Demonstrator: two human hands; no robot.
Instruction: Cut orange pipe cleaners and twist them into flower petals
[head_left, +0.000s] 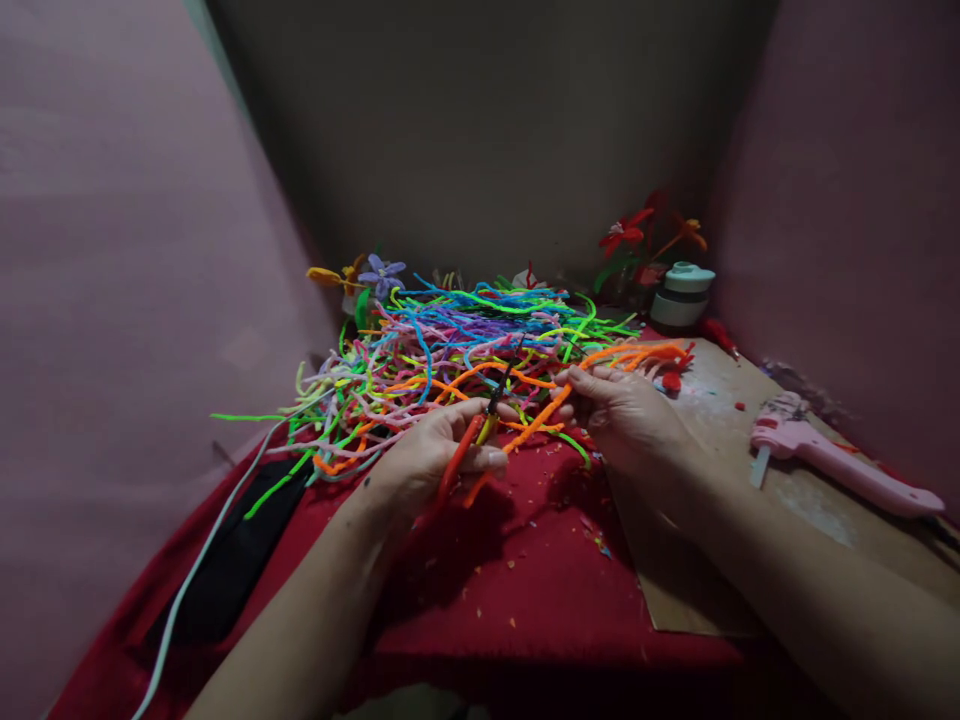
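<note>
My left hand [442, 445] is closed around pliers [459, 455] with red and yellow handles, their dark narrow jaws pointing up and away. An orange pipe cleaner [544, 418] runs slantwise from my right hand down to the left thumb; whether the left fingers also grip it I cannot tell. Pinched fingers of my right hand [619, 405] hold this orange pipe cleaner, and more orange lengths [637, 353] stick out beyond that hand to the right. Just behind both hands spreads a tangled heap of coloured pipe cleaners [465, 335].
On the right, a pink glue gun [847, 460] rests on a brown board [697, 590]. A lidded jar [682, 295] and red flowers [626, 232] stand behind. Purple and orange flowers [382, 272] are back left. A white cable [202, 560] crosses the red cloth [540, 590], which has scraps on it.
</note>
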